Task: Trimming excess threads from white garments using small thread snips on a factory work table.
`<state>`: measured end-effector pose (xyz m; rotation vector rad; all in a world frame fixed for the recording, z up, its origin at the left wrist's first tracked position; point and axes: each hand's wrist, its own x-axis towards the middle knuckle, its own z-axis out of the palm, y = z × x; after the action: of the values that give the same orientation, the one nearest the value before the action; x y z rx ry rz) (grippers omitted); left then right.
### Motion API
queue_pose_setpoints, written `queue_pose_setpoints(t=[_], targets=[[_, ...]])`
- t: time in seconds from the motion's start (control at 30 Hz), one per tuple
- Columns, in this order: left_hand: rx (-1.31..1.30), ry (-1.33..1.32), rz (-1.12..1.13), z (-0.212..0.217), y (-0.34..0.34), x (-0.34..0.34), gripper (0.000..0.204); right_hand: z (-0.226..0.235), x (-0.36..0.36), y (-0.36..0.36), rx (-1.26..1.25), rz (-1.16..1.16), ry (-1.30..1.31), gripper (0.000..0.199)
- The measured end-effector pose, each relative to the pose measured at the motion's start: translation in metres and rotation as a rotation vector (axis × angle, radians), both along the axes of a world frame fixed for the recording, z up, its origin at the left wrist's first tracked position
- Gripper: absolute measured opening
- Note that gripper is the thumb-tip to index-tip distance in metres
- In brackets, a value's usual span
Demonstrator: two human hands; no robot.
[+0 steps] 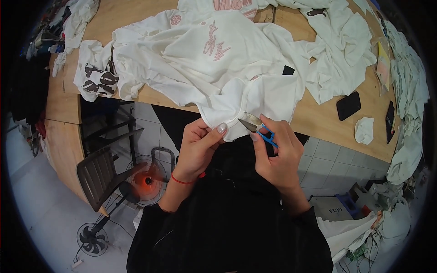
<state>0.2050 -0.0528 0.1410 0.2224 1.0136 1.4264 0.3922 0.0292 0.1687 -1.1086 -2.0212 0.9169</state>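
the left hand (pixel 199 146) covers part of the white garment's (pixel 218 59) hem, hiding the cloth beneath its fingers. the right hand (pixel 278 152) conceals most of the blue thread snips (pixel 257 128); only the blades and some handle show. the garment's pink print is cut off at the top edge.

Wooden table (pixel 318 119) carries white garments (pixel 218 59) (heaped), black phone (pixel 348 105), crumpled cloth (pixel 364 130).
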Motion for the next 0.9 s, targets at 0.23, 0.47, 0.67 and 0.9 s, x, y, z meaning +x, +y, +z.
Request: queue_pose_setpoints(t=[0.23,0.47,0.67,0.9], targets=[[0.003,0.030,0.000,-0.0030,-0.0002,-0.0019,0.026,-0.0033,0.0004,0.0006,0.028,0.002,0.030,0.039],[0.002,0.062,-0.008,-0.0049,-0.0030,-0.0028,0.026,-0.0020,-0.0002,0.0006,0.027,0.016,0.006,0.039],[-0.019,0.098,-0.001,0.0000,-0.0004,0.0008,0.028,-0.0036,0.0011,0.0004,0.034,0.010,-0.005,0.038],[-0.016,0.251,-0.044,-0.0031,-0.0046,0.0005,0.028,-0.0054,0.0002,0.0011,0.088,0.013,-0.041,0.037]])
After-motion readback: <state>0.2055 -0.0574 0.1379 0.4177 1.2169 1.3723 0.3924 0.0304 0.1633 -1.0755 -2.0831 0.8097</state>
